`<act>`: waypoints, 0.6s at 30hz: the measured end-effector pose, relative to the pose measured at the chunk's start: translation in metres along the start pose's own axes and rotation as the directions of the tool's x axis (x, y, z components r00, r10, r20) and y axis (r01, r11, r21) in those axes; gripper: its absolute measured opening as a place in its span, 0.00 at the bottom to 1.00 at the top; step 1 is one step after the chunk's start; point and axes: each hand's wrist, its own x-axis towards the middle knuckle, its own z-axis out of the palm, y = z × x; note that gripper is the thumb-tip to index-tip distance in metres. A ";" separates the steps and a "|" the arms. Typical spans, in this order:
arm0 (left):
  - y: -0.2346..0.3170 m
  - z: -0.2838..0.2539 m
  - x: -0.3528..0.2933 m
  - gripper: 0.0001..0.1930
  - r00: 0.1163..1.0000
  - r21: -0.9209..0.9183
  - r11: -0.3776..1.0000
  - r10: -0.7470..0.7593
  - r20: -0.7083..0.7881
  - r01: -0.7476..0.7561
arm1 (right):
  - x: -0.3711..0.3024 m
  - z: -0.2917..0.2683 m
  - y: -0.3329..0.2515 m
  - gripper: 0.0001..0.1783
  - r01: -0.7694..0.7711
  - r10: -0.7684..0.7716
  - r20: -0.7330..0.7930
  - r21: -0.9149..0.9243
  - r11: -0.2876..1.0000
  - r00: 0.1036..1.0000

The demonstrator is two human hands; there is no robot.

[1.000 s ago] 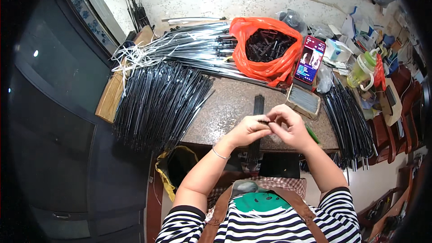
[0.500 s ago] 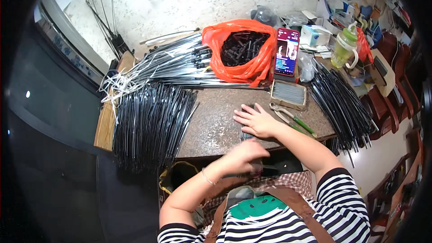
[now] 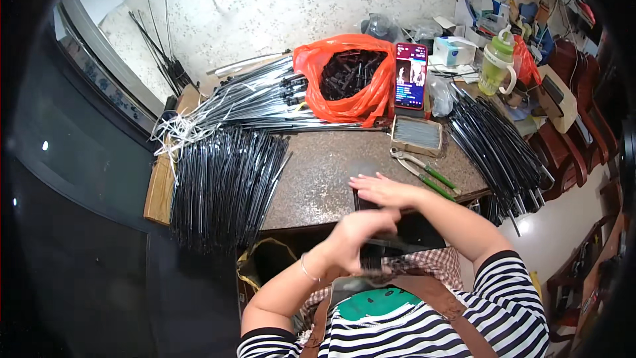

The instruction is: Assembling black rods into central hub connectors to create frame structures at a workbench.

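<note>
Head view: right hand [image 3: 385, 192] flat, apparently steadying rods [image 3: 363, 203] on the counter [image 3: 319, 172]; left hand [image 3: 354, 233] blurred, grip indeterminable. Next move likely calls for firm pressure.

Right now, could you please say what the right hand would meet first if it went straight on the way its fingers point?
Crossing the tabletop, the right hand would probably meet the black rods on the left first, though relative heights are hard to judge.
</note>
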 end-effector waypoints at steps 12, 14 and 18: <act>-0.020 0.006 -0.038 0.24 0.988 0.258 0.955 -0.126 -0.085 0.144 | -0.040 -0.074 0.047 0.05 -0.264 -0.223 -0.647 -0.566 0.781 0.729; -0.012 -0.003 -0.038 0.24 0.983 0.199 0.963 -0.178 -0.051 0.184 | -0.040 -0.075 0.045 0.04 -0.293 -0.196 -0.668 -0.545 0.786 0.718; -0.008 -0.007 -0.044 0.23 0.965 0.173 0.952 -0.237 -0.115 0.254 | -0.032 -0.064 0.020 0.05 -0.130 -0.192 -0.674 -0.397 0.909 0.714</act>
